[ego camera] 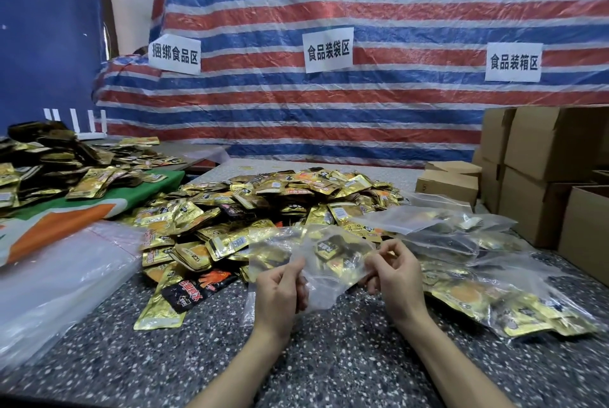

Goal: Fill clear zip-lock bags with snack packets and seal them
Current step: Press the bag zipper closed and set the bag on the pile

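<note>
While the left hand [280,289] and right hand [397,279] each pinched the bag [321,289], signs [328,50] on the tarp [395,8] read 捆绑食品区, 食品装袋区, 食品装箱区.

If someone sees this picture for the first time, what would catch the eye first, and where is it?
The big heap of gold packets in the middle of the speckled table strikes first. Just in front of it, the left hand and right hand pinch a clear bag with packets inside. Behind, a red, white and blue striped tarp carries three white signs, and cardboard boxes stand at the right.
</note>
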Demonstrator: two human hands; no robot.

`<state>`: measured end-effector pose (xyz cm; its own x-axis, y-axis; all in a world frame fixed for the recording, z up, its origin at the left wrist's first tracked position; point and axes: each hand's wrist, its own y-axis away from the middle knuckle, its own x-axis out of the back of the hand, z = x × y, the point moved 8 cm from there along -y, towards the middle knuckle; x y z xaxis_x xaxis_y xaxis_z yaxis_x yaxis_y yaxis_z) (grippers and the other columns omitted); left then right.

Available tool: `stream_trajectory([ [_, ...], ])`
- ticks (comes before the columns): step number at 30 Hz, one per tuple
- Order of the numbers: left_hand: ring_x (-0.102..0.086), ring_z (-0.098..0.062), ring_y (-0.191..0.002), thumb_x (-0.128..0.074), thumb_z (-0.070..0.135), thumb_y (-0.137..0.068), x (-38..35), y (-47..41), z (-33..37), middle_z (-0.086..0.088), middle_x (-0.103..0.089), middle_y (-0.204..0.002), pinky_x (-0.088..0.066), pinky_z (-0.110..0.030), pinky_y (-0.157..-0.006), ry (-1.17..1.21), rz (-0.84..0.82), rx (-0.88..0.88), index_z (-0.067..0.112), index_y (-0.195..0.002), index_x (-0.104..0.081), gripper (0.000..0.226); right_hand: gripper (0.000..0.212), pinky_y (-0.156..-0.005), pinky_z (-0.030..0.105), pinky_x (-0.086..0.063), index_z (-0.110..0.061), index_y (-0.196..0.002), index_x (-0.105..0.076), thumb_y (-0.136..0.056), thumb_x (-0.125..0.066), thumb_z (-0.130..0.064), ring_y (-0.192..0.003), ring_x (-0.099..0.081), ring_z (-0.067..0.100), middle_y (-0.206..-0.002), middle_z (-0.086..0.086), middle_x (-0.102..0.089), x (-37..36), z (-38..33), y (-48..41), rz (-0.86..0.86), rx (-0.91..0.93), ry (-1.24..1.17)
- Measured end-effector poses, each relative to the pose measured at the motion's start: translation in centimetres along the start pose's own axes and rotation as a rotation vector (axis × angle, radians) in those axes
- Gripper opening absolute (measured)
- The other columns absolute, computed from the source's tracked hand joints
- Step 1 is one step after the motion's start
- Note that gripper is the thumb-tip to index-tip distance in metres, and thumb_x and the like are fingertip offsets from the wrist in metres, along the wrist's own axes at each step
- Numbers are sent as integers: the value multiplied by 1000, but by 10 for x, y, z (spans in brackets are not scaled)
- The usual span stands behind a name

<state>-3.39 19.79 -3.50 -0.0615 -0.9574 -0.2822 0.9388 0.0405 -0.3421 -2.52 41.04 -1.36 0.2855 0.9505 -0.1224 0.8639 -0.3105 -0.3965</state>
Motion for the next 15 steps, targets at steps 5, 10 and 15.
stream_trajectory([
  [5,-42,-15,-38,-61,43,-90,21,-5,-1,-3,-53,-55,-35,-22,-37,-16,204,-6,8,-69,-55,41,26,-49,31,-31,-12,-79,-48,-87,-58,10,-55,-37,18,-61,4,-44,-3,-7,1,-33,62,26],
  [10,-56,-9,-68,-59,24,-92,47,-23,23,3,-58,-80,-47,-34,-60,-430,416,-210,25,-86,-56,7,34,-50,36,-32,-18,-75,-57,-85,-59,15,-53,-39,19,-62,8,-47,-7,-8,3,-103,87,23],
  [15,-33,-18,-140,-63,-1,-77,91,-71,21,3,-42,-150,-18,-43,-116,-1238,320,-81,27,-141,-47,72,28,-46,23,-29,-11,-77,-58,-83,-59,17,-49,-39,10,-61,6,-46,-11,-6,4,-128,88,33],
])
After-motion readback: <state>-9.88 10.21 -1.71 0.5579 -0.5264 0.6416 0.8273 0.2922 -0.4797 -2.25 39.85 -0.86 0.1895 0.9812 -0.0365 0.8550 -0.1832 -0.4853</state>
